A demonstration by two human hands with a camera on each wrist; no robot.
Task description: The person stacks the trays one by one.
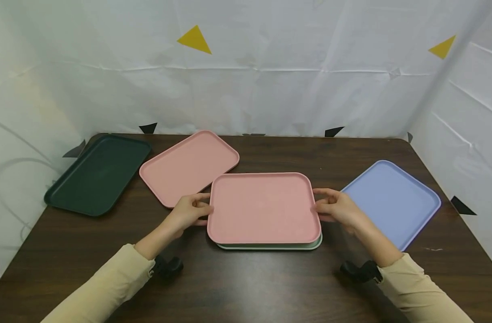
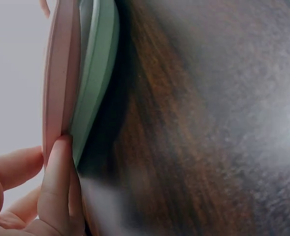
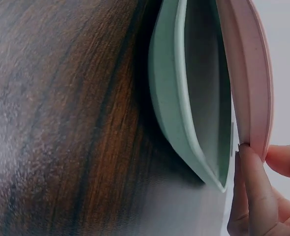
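Both hands — left hand [image 1: 188, 211], right hand [image 1: 337, 209] — pinch flat pink plastic tray [image 1: 263, 207] by its side rims, over pale green tray [image 1: 270, 246] on dark wooden table [image 1: 246, 282].

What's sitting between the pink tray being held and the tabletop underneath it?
A pale green tray lies between the held pink tray and the wooden table. The wrist views show it best; the head view shows only its edge peeking out.

The head view looks down and forward over the table [image 1: 246, 287], while both wrist views sit close at table level, sharing the stacked trays' [image 1: 266, 211] edges.
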